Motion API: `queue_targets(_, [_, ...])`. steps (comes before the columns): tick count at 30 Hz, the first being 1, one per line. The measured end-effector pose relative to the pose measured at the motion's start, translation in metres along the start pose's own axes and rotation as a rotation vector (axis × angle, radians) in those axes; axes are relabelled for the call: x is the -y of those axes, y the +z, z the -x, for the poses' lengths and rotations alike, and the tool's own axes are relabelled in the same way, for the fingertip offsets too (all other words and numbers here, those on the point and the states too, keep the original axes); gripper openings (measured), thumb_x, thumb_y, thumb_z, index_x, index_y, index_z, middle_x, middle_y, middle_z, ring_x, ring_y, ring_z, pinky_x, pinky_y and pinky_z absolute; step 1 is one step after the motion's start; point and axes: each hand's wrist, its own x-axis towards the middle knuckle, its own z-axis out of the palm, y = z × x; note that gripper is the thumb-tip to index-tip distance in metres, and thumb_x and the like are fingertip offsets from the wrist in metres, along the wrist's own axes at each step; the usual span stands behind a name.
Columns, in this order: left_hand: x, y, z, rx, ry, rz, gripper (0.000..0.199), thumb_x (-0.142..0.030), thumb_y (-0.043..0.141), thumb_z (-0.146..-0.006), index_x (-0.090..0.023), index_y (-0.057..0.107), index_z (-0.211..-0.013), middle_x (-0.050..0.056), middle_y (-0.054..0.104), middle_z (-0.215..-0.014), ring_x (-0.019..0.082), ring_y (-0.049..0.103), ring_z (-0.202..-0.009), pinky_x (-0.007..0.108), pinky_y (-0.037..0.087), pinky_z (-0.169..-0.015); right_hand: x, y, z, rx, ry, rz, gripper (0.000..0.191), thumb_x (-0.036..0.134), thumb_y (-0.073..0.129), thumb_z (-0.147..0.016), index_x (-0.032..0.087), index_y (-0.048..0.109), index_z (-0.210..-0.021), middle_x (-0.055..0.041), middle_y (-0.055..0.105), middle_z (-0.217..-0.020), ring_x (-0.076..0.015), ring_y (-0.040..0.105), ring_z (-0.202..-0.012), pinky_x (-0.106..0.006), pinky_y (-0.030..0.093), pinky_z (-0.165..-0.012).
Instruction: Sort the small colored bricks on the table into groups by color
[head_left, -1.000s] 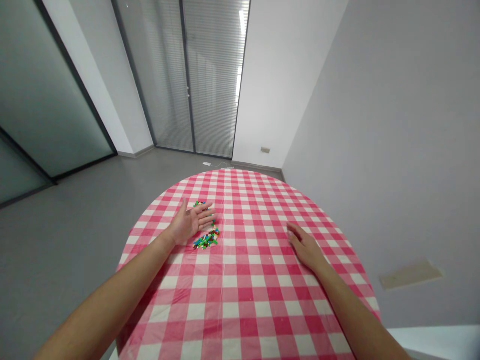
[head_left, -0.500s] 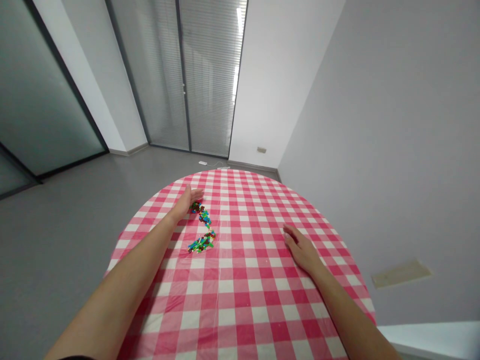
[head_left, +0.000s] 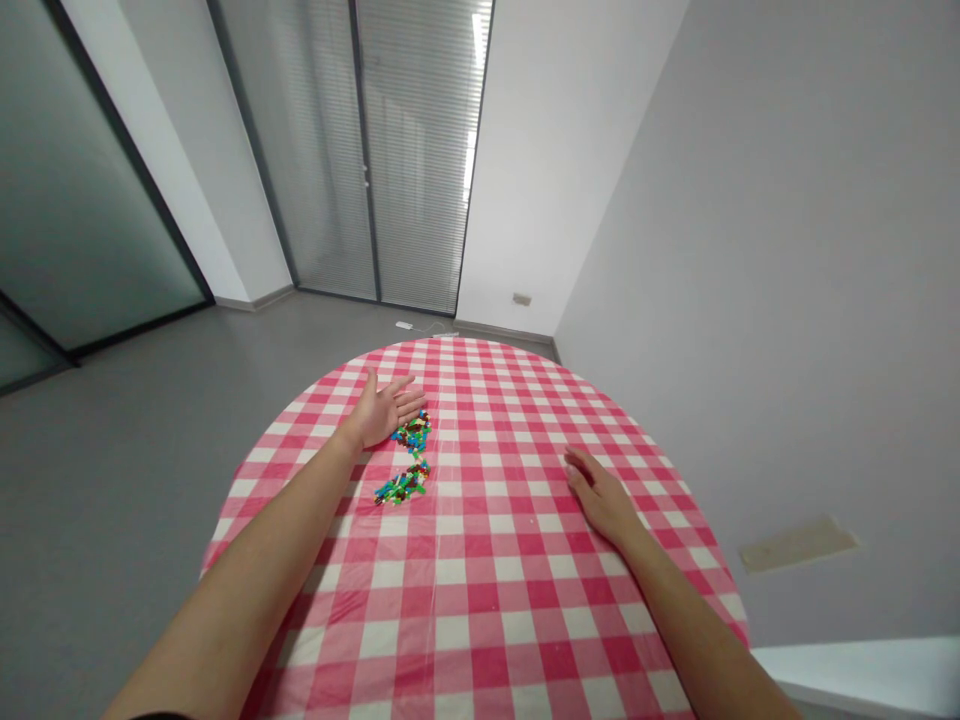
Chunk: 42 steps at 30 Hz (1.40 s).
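My left hand (head_left: 385, 408) is open, its thumb up and its fingers stretched to the right. The lower edge of the hand is against the far pile of small multicoloured pieces (head_left: 414, 434), which look like toy building bricks, and it partly hides that pile. A second pile of the same pieces (head_left: 403, 485) lies just nearer to me, almost joined to the first. Off to the right, my right hand (head_left: 601, 500) rests on the checked tablecloth (head_left: 487, 570), holding nothing, with loosely bent fingers and the thumb a little apart.
The red-and-white cloth covers a table with a rounded far edge. Behind it, a white power strip and cable (head_left: 444, 335) lie on the grey floor near a glass partition with blinds (head_left: 420, 150). A plain wall (head_left: 787, 300) stands close on the right.
My left hand has swept right and turned its palm more into view, with the fingers more spread. The far pile has been pushed right and bunched together. My right hand has stayed put.
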Motion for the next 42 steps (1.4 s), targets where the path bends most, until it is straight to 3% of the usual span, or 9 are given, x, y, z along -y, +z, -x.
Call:
queue_targets(13, [0.020, 0.033, 0.033, 0.180, -0.143, 0.077, 0.090, -0.077, 0.016, -0.086, -0.014, 0.029, -0.149, 0.023, 0.051, -0.138, 0.034, 0.047, -0.130, 0.048, 0.026, -0.111, 0.003, -0.002, 0.000, 0.025, 0.028, -0.002, 0.050, 0.044, 0.043, -0.093, 0.020, 0.048, -0.136, -0.0124, 0.059, -0.131, -0.0255, 0.056, -0.120, -0.046, 0.044, -0.102])
queue_targets(24, [0.036, 0.052, 0.051, 0.202, -0.218, 0.174, 0.093, -0.078, 0.017, -0.085, -0.011, 0.029, -0.148, 0.024, 0.050, -0.138, 0.035, 0.046, -0.130, 0.047, 0.021, -0.113, 0.005, -0.002, 0.001, 0.007, 0.021, 0.007, 0.049, 0.044, 0.043, -0.093, 0.019, 0.049, -0.135, -0.0132, 0.061, -0.128, -0.0260, 0.058, -0.118, -0.046, 0.045, -0.100])
queue_targets(31, [0.038, 0.053, 0.054, 0.275, -0.245, 0.176, 0.090, -0.078, 0.017, -0.085, -0.012, 0.037, -0.144, 0.024, 0.052, -0.137, 0.035, 0.045, -0.131, 0.049, 0.023, -0.112, 0.005, -0.002, 0.002, 0.001, 0.003, 0.005, 0.047, 0.043, 0.044, -0.093, 0.022, 0.050, -0.135, -0.0126, 0.061, -0.129, -0.0270, 0.058, -0.118, -0.048, 0.046, -0.100])
queue_targets(35, [0.016, 0.042, 0.040, 0.163, -0.094, 0.135, 0.093, -0.080, 0.013, -0.084, -0.011, 0.049, -0.136, 0.023, 0.052, -0.137, 0.034, 0.044, -0.132, 0.047, 0.031, -0.109, 0.006, -0.002, 0.002, 0.014, 0.006, 0.027, 0.049, 0.043, 0.044, -0.093, 0.020, 0.049, -0.135, -0.0127, 0.061, -0.129, -0.0271, 0.058, -0.118, -0.047, 0.046, -0.100])
queue_targets(38, [-0.003, 0.030, 0.020, -0.005, 0.041, 0.043, 0.092, -0.077, 0.009, -0.086, -0.011, 0.054, -0.131, 0.022, 0.054, -0.135, 0.033, 0.048, -0.129, 0.045, 0.040, -0.103, 0.005, -0.002, 0.001, 0.020, 0.013, 0.031, 0.050, 0.044, 0.043, -0.093, 0.020, 0.048, -0.137, -0.0121, 0.060, -0.130, -0.0262, 0.057, -0.119, -0.046, 0.046, -0.100])
queue_targets(42, [-0.011, 0.018, -0.010, -0.170, 0.083, -0.072, 0.091, -0.074, 0.009, -0.088, -0.006, 0.053, -0.132, 0.024, 0.055, -0.133, 0.031, 0.054, -0.123, 0.042, 0.041, -0.104, 0.002, -0.001, 0.001, 0.017, 0.001, 0.035, 0.050, 0.044, 0.043, -0.093, 0.020, 0.048, -0.137, -0.0122, 0.060, -0.129, -0.0260, 0.057, -0.119, -0.046, 0.045, -0.101])
